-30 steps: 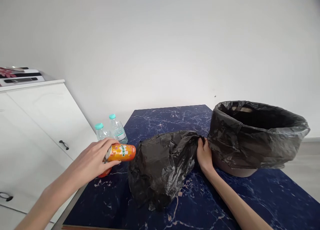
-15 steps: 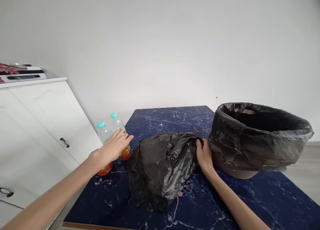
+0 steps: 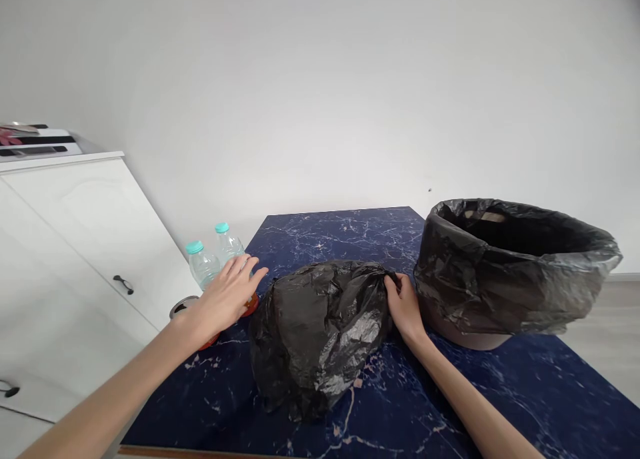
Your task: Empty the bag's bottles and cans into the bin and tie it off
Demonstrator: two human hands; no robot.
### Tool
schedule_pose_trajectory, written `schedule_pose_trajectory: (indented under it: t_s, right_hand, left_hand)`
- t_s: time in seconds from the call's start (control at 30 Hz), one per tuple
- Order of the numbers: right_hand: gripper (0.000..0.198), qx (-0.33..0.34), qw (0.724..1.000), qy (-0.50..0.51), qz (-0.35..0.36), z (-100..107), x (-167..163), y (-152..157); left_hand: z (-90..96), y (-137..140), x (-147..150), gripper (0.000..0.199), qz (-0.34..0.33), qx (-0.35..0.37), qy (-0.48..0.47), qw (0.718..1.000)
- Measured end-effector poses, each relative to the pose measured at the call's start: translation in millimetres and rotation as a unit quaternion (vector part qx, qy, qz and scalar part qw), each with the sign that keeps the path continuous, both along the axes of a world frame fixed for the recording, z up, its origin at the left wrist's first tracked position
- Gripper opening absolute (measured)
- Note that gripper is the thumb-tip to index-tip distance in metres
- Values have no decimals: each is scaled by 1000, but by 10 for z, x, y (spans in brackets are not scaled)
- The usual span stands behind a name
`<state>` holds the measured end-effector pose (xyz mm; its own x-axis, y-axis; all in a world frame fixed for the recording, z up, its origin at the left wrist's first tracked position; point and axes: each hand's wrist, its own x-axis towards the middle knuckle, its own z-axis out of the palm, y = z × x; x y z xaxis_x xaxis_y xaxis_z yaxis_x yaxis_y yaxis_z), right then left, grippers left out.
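A black plastic garbage bag [image 3: 320, 326] lies bulging on the blue marbled table [image 3: 340, 232]. My right hand [image 3: 404, 307] pinches its gathered end on the right side. Fingers stretched out, my left hand [image 3: 230, 292] hovers over the left part of the table, holding nothing. Behind it stand two clear plastic bottles with turquoise caps, the nearer bottle [image 3: 201, 262] and the farther bottle [image 3: 228, 242]; the hand hides their lower parts. An open-topped can [image 3: 183, 306] shows its rim behind my left wrist.
At the right of the table stands a trash bin [image 3: 515, 286] lined with a black bag folded over its rim. A white cabinet [image 3: 75, 246] is on the left, with a boxy white-and-black item [image 3: 40, 146] on top. A pale wall [image 3: 320, 99] rises behind the table.
My left hand has lowered slightly and its fingers are straighter. The can's rim has come into sight behind the wrist. My right hand keeps its hold on the bag; the view has shifted slightly.
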<state>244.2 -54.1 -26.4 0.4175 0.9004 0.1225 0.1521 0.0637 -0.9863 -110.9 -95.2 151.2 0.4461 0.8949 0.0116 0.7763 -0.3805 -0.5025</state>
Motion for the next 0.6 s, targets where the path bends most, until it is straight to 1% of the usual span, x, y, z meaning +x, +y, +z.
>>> schedule_pose_trajectory:
  t_s: [0.07, 0.1, 0.17, 0.2, 0.23, 0.27, 0.33, 0.43, 0.47, 0.53, 0.6]
  right_hand:
    - [45, -12, 1000, 10, 15, 34, -4, -61]
    - [47, -20, 999, 16, 28, 60, -2, -125]
    - [51, -36, 996, 18, 80, 131, 23, -325]
    - [54, -41, 992, 11, 118, 170, 48, -453]
    - [56, -43, 986, -11, 160, 207, 83, -591]
    - [56, -37, 981, -44, 184, 239, 128, -731]
    - [53, -34, 976, -131, 170, 274, 245, -997]
    - [47, -31, 960, -262, 94, 275, 466, -1328]
    - [46, -30, 950, -301, 78, 279, 538, -1427]
    - [45, -22, 925, -373, 74, 336, 643, -1622]
    - [49, 7, 899, -431, 79, 474, 662, -1804]
  left_hand:
    - [-34, -102, 112, 47, -7, 1, -55, 998]
    - [-51, -148, 168, 45, 1, -13, -87, 996]
    - [-88, -220, 262, 57, 29, -62, -156, 985]
    - [-112, -244, 297, 62, 39, -89, -190, 977]
    - [-140, -258, 321, 66, 41, -114, -219, 968]
    - [-175, -262, 336, 67, 35, -136, -239, 961]
    - [-258, -249, 343, 65, 12, -175, -238, 955]
    - [-371, -200, 337, 62, -21, -213, -188, 959]
    - [-392, -184, 343, 61, -29, -214, -182, 959]
    - [-400, -161, 391, 59, -45, -198, -191, 960]
    - [-380, -154, 494, 57, -62, -172, -216, 959]
